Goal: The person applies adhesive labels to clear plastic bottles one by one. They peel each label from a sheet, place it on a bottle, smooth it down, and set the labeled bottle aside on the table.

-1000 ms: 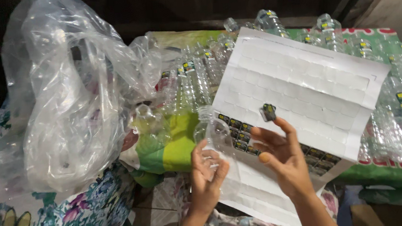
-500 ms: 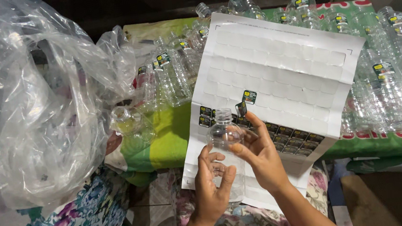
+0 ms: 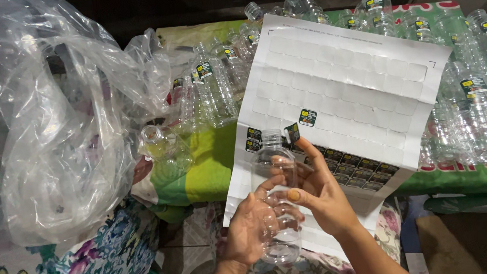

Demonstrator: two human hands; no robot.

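Clear plastic bottle (image 3: pixel 276 199), uncapped, upright, lower centre of the frame, in front of a white sticker sheet (image 3: pixel 345 87). Left hand (image 3: pixel 251 224) cupped around the bottle's lower body, fingers closed on it. Right hand (image 3: pixel 318 194) beside the bottle at its right, thumb against the bottle wall, fingertips pinching a small dark square sticker (image 3: pixel 292 133) just beside the neck. Sticker sheet mostly bare, a few dark stickers remaining along its lower rows. Labelled clear bottles (image 3: pixel 474 93) lying in rows on a green-covered counter (image 3: pixel 211 169), upper half of frame. Large clear plastic bag (image 3: pixel 60 123), left. Floral cloth (image 3: pixel 108 266), lower left.
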